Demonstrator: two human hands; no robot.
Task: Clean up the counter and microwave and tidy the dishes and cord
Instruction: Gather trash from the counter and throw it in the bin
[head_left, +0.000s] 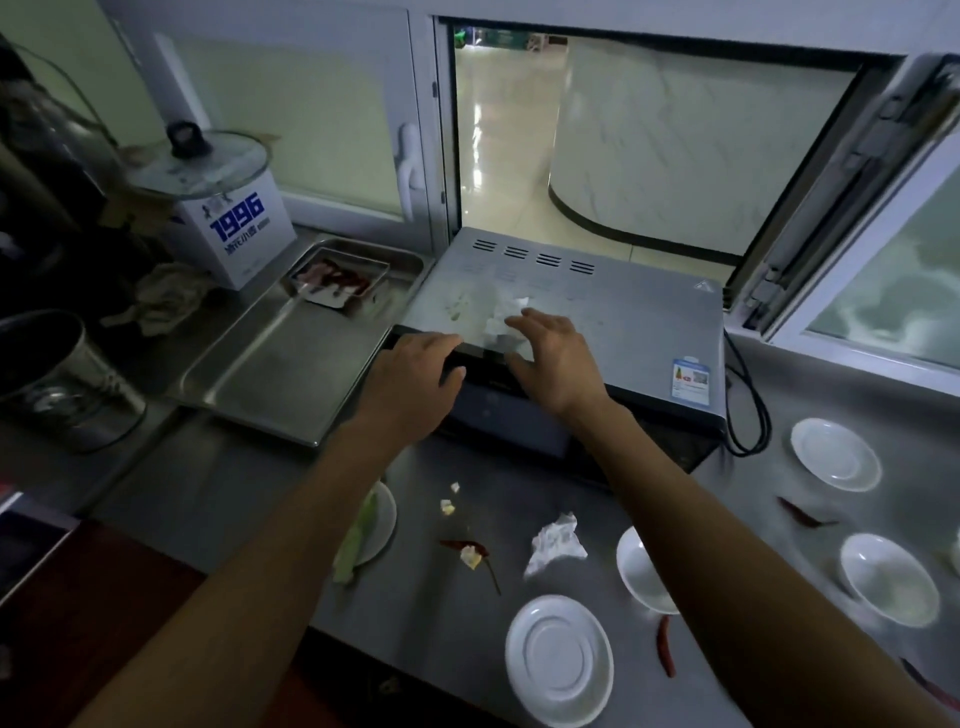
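Left hand: the left hand reaches forward with the arm stretched out, palm down on the front top edge of the microwave; its fingers curl over that edge, close together.
Right hand: the right hand is palm down over the microwave top, fingers straight and slightly spread, fingertips on a crumpled tissue; the thumb points toward 9 o'clock.
Microwave: flat grey metal box at 12 o'clock from the hands, with four vent slots along its far edge, smears on top and a sticker at its near right corner.
Cord: a black cord loops down the microwave's right side, at 3 o'clock from the hands.
Counter: dull steel counter, littered with a second crumpled tissue, pale food crumbs and thin dried red chillies.
Dishes: glossy round white saucers lie scattered at 4 to 6 o'clock; one at 7 o'clock, partly under the left forearm, carries a pale green scrap.
Tray: shiny rectangular steel tray at 9 o'clock, just beside the microwave, with a smaller dish of red scraps at its far end.
Pot: white pot with a glass lid and blue print at 10 o'clock.
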